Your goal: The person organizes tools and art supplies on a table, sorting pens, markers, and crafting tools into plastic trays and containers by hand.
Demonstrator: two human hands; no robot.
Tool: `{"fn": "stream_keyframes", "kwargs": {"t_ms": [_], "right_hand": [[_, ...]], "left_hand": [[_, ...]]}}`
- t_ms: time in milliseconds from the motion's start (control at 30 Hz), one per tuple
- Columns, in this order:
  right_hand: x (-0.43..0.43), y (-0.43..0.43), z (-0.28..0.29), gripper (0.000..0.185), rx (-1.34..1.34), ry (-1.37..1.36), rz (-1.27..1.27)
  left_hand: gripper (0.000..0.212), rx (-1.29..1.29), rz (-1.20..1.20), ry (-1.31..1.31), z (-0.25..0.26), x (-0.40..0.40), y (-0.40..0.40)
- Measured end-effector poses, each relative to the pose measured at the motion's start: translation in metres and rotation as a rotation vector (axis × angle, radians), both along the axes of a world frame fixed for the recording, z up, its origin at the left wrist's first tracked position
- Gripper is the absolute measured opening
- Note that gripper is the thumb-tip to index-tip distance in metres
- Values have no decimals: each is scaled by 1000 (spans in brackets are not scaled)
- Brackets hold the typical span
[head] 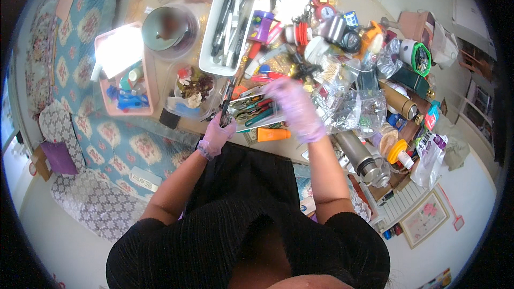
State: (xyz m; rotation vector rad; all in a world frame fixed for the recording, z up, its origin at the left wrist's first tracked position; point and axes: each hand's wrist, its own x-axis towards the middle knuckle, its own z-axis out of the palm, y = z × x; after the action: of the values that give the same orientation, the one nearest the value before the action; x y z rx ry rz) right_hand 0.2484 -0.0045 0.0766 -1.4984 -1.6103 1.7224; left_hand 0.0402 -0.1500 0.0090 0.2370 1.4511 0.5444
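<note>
Both hands wear thin, pinkish translucent gloves. My left hand (219, 133) is closed around the lower end of a dark, slim tool (229, 93) near the table's front edge; its exact kind cannot be told. My right hand (296, 108) is blurred, over the right end of a container of hand tools; its fingertips are unclear, and whether it holds anything cannot be told. In that container lie pliers and other tools with green and red handles (257, 112). An orange tube (274, 134) lies just in front of it. Behind stands a white tray (203, 54) of pens and markers.
At the left are a clear tub of dried pieces (169, 106), a pink tray (149, 88) and a bowl (150, 34). Crowded on the right are plastic bags (361, 108), a red alarm clock (325, 12), a steel thermos (355, 152) and a gold-coloured flask (397, 98).
</note>
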Motion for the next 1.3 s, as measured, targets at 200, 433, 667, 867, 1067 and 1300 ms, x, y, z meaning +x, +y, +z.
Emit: {"fn": "stream_keyframes", "kwargs": {"t_ms": [200, 433, 667, 867, 1067, 1300], "right_hand": [[-38, -34, -42, 13, 634, -538, 699], [21, 91, -39, 19, 761, -702, 369], [39, 246, -105, 35, 322, -1198, 123], [30, 258, -133, 32, 308, -1335, 48], [43, 243, -123, 29, 278, -943, -283], [51, 169, -78, 26, 197, -201, -308]], "left_hand": [[13, -14, 35, 66, -6, -3, -7], [15, 5, 112, 80, -16, -7, -14], [14, -18, 133, 60, -12, -4, -1], [14, -21, 128, 82, -12, -9, -2], [13, -41, 145, 59, -3, -7, 7], [13, 3, 103, 67, -10, -5, -3]]}}
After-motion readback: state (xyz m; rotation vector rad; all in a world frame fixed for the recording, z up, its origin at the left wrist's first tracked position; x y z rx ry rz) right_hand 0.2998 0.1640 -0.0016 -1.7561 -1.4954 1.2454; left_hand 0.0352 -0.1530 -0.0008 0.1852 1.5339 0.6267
